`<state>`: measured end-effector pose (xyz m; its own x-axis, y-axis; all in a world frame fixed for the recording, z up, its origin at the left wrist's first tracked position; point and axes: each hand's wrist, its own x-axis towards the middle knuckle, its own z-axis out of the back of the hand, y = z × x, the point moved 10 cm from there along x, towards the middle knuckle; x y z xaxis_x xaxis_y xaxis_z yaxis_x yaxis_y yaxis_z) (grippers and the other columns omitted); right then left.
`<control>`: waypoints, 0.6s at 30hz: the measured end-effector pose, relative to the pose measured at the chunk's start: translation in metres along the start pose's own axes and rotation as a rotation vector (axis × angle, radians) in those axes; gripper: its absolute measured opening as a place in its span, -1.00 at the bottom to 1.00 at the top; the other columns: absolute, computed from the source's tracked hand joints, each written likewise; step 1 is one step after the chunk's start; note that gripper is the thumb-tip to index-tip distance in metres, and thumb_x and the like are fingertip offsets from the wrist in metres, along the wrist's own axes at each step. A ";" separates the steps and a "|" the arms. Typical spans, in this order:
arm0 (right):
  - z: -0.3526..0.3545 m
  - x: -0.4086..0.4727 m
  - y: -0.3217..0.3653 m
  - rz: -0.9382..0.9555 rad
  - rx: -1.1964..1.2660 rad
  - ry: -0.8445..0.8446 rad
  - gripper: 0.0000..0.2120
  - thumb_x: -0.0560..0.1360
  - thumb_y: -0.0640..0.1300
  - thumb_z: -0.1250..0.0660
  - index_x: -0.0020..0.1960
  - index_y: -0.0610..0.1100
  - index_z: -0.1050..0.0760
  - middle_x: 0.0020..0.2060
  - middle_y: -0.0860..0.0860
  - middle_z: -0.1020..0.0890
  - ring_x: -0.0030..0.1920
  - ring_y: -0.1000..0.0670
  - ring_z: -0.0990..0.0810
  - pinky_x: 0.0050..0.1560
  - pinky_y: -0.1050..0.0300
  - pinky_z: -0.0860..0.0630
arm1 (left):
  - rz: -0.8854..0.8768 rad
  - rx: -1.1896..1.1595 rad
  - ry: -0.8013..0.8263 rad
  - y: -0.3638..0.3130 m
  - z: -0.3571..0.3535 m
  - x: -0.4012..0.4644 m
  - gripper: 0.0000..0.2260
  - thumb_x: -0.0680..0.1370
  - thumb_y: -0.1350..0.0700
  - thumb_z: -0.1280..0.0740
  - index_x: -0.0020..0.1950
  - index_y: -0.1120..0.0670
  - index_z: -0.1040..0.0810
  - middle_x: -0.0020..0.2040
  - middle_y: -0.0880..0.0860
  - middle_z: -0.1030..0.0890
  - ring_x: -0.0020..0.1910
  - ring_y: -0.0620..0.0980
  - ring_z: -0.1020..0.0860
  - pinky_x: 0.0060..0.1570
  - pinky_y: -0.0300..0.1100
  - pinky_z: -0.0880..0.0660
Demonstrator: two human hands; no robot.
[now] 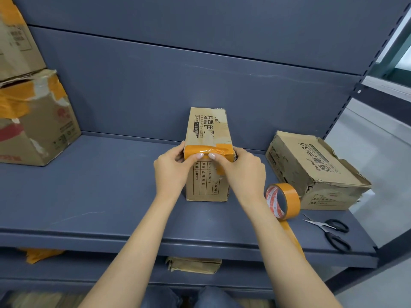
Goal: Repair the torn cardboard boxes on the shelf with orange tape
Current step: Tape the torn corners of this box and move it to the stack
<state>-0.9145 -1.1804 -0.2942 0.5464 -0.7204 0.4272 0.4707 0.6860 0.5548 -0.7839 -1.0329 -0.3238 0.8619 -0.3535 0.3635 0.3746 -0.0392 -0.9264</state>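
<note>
Currently, both hands are on the box (208, 156), which stands at the shelf's (89, 185) centre, roughly twelve o'clock from the wearer. The left hand (172, 168) wraps the box's near upper corner from nine o'clock, its forefinger pressing the orange strip (205, 150) that runs across the top front edge. The right hand (241, 172) grips from three o'clock, forefinger likewise pressing the strip, the two fingertips almost meeting. The strip appears wrinkled, and a second piece lies over the corner at about two o'clock on the box. Judged step: smoothing the strip down; this box looks nearly finished. The roll (283, 201) stands on edge at four o'clock, just beside the right forearm, with a loose tail trailing over the shelf lip. The scissors (332, 233) lie at five o'clock near that edge. A torn box (315, 172) sits at three o'clock, seemingly untaped. Taped boxes (33, 112) are stacked at nine o'clock. Risks: creases pressed in may trap air, so the strip could lift; drawing the right arm back could knock the roll or snag its tail; the scissors could be swept off the shelf.
</note>
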 end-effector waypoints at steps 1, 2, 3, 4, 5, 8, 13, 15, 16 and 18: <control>0.001 0.001 0.000 0.011 -0.019 0.004 -0.54 0.45 0.36 -0.28 0.07 0.02 -0.61 -0.16 0.04 -0.69 -0.12 -0.01 -0.64 -0.20 0.13 -0.49 | 0.004 0.029 0.013 0.001 0.001 0.002 -0.67 0.43 0.08 -0.51 0.18 -0.04 -0.63 -0.14 -0.28 -0.62 -0.09 -0.29 -0.62 0.02 -0.30 -0.55; 0.001 0.003 -0.001 0.024 -0.039 0.016 -0.56 0.46 0.35 -0.27 0.04 0.02 -0.62 -0.18 0.04 -0.69 -0.13 -0.02 -0.63 -0.24 0.14 -0.47 | 0.006 0.049 0.027 0.002 0.001 0.004 -0.67 0.43 0.08 -0.50 0.19 -0.03 -0.63 -0.12 -0.24 -0.64 -0.08 -0.27 -0.62 0.03 -0.29 -0.55; -0.001 0.004 -0.001 0.037 -0.065 0.036 -0.58 0.48 0.33 -0.26 0.01 0.01 -0.61 -0.21 0.04 -0.67 -0.15 -0.02 -0.62 -0.28 0.16 -0.42 | 0.007 0.068 0.039 0.004 0.002 0.006 -0.67 0.44 0.08 -0.49 0.20 -0.01 -0.63 -0.08 -0.18 -0.66 -0.07 -0.28 -0.60 0.03 -0.32 -0.53; -0.002 0.005 -0.001 0.053 -0.094 0.055 -0.60 0.50 0.32 -0.24 -0.03 0.01 -0.59 -0.24 0.04 -0.64 -0.16 -0.02 -0.60 -0.31 0.18 -0.35 | 0.005 0.087 0.053 0.004 0.003 0.008 -0.67 0.46 0.08 -0.48 0.22 0.00 -0.62 -0.03 -0.12 -0.67 -0.08 -0.30 -0.58 0.01 -0.39 -0.50; -0.004 0.005 -0.002 0.069 -0.115 0.071 -0.61 0.52 0.30 -0.21 -0.05 0.00 -0.57 -0.26 0.05 -0.61 -0.16 -0.03 -0.60 -0.32 0.18 -0.31 | 0.005 0.104 0.071 0.006 0.003 0.009 -0.67 0.47 0.09 -0.47 0.23 0.02 -0.61 0.02 -0.08 -0.67 -0.10 -0.32 -0.56 -0.03 -0.45 -0.46; -0.008 0.008 -0.009 0.098 -0.088 0.136 -0.62 0.57 0.23 -0.18 0.13 -0.01 -0.56 -0.12 0.01 -0.67 -0.08 -0.04 -0.63 -0.19 0.20 -0.41 | 0.026 0.128 0.118 0.012 0.005 0.014 -0.68 0.51 0.12 -0.42 0.27 0.05 -0.58 0.13 -0.01 -0.65 -0.06 -0.31 -0.52 -0.04 -0.49 -0.40; -0.004 0.007 -0.014 0.082 0.035 0.195 -0.60 0.48 0.31 -0.28 0.16 0.08 -0.58 -0.20 0.08 -0.67 -0.16 0.05 -0.61 -0.22 0.25 -0.45 | 0.053 0.053 0.223 0.011 0.001 0.012 -0.62 0.46 0.15 -0.47 0.28 0.08 -0.57 0.12 -0.17 -0.60 0.00 -0.39 -0.55 -0.01 -0.55 -0.43; -0.001 0.006 -0.011 0.083 0.024 0.150 -0.59 0.43 0.35 -0.32 0.09 0.08 -0.60 -0.28 0.12 -0.62 -0.23 0.08 -0.58 -0.29 0.28 -0.41 | 0.054 0.035 0.246 0.010 -0.001 0.013 -0.61 0.42 0.18 -0.51 0.24 0.08 -0.60 0.01 -0.22 -0.60 -0.08 -0.45 -0.56 -0.03 -0.56 -0.44; -0.001 0.007 -0.008 0.088 -0.004 0.127 -0.59 0.43 0.34 -0.31 0.07 0.06 -0.61 -0.29 0.12 -0.59 -0.25 0.08 -0.56 -0.32 0.30 -0.37 | 0.046 0.056 0.242 0.010 0.000 0.016 -0.63 0.42 0.18 -0.50 0.22 0.09 -0.61 0.01 -0.21 -0.61 -0.09 -0.48 -0.54 -0.04 -0.57 -0.42; -0.001 0.008 -0.004 0.104 -0.062 0.102 -0.63 0.48 0.30 -0.28 0.00 0.02 -0.60 -0.31 0.11 -0.55 -0.26 0.07 -0.51 -0.38 0.32 -0.27 | 0.035 0.121 0.228 0.011 0.004 0.020 -0.68 0.46 0.16 -0.47 0.21 0.09 -0.62 0.03 -0.15 -0.63 -0.13 -0.48 -0.52 -0.06 -0.59 -0.39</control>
<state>-0.9112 -1.1887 -0.2941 0.6605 -0.6331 0.4036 0.4478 0.7636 0.4651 -0.7613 -1.0372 -0.3260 0.7812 -0.5545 0.2869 0.3955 0.0839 -0.9146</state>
